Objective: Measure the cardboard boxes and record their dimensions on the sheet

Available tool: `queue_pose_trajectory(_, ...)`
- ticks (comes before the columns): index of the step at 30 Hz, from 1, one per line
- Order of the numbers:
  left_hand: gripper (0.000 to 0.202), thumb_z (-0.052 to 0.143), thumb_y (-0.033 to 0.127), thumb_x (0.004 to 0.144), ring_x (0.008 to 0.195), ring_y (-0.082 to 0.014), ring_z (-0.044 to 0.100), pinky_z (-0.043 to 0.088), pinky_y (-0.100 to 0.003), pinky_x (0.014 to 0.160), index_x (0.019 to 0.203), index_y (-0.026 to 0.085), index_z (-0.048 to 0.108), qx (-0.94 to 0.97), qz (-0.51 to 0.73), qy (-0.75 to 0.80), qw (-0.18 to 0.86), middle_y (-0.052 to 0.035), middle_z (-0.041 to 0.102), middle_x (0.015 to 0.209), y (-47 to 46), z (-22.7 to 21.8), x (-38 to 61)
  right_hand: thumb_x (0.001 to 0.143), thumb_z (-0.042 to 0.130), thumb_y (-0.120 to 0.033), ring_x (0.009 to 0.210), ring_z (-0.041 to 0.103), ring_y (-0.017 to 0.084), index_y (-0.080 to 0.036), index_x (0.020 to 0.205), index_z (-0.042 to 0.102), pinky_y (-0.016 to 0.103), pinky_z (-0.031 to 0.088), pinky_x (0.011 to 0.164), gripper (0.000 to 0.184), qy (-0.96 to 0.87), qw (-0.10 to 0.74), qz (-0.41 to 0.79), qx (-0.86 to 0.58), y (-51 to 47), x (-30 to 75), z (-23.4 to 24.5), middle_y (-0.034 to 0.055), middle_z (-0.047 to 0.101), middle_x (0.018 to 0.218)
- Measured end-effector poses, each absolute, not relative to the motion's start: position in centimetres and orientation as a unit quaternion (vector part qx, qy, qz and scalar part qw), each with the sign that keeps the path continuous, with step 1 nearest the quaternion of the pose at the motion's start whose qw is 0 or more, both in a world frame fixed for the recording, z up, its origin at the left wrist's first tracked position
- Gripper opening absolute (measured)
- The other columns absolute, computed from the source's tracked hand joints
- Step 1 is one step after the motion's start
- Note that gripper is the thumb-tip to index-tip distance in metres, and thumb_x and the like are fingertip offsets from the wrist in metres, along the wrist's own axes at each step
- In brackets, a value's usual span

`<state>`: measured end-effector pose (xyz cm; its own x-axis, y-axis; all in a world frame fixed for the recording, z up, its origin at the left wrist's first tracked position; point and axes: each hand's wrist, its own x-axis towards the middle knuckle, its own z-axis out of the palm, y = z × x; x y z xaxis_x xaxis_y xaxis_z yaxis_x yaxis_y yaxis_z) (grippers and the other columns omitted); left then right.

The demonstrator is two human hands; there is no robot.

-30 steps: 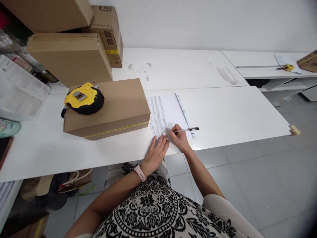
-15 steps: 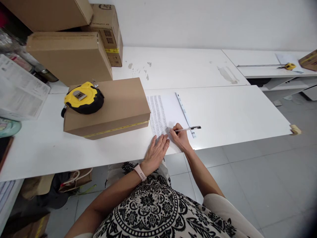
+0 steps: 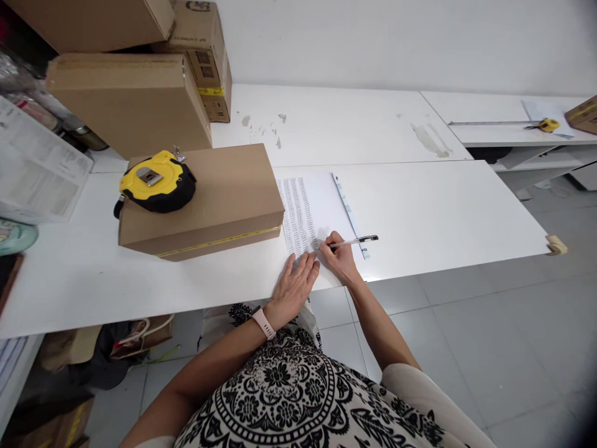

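Note:
My right hand [image 3: 339,258] is closed around a pen [image 3: 357,241], its tip down at the sheet of paper [image 3: 324,205]. Columns of small handwritten or printed figures fill the sheet's left part, too small to read. Lying flat over the lower edge of the sheet, my left hand [image 3: 296,287] has its fingers stretched out and holds nothing. A blue-and-white strip [image 3: 349,214] runs along the paper's right side. Left of the paper is a closed cardboard box [image 3: 224,199], and on top of it rests a yellow and black tape measure [image 3: 156,182].
More cardboard boxes [image 3: 130,102] stand at the back left. A printed sheet or package [image 3: 40,162] is at the far left. On the farther table lies a second tape measure [image 3: 549,125], its blade drawn out. A pale block [image 3: 556,244] caps the white table's [image 3: 433,211] right corner.
The view has shifted very slightly. Both hands stay in nearly the same place, with the pen still at the paper.

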<state>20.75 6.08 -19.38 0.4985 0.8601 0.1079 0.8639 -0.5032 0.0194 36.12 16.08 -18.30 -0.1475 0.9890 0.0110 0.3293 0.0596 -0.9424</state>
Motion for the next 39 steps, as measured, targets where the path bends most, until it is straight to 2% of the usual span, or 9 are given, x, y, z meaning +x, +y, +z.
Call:
queue_pose_trajectory(15,0.052,0.034,0.014,0.103,0.154,-0.0309,0.035,0.027,-0.054,0.127,0.152,0.005,0.046,-0.865,-0.053,-0.498,0.022,-0.0194,0.041,0.165,6.09,-19.57,20.78,0.080,0.063,-0.028,0.059,0.035,0.013,-0.025,0.069,0.041,0.029,0.028,0.055,0.025,-0.613,0.387,0.427,-0.540,16.06,36.18,-18.37,-0.0058,0.037,0.060)
queue_pose_trajectory(39,0.052,0.041,0.013,0.100,0.153,-0.0305,0.038,0.029,-0.053,0.126,0.151,0.006,0.047,-0.865,-0.056,-0.498,0.021,-0.0194,0.043,0.164,6.13,-19.46,20.74,0.081,0.062,-0.028,0.058,0.036,0.012,-0.024,0.070,0.041,0.029,0.030,0.057,0.024,-0.605,0.396,0.426,-0.544,16.07,36.28,-18.45,-0.0069,0.039,0.060)
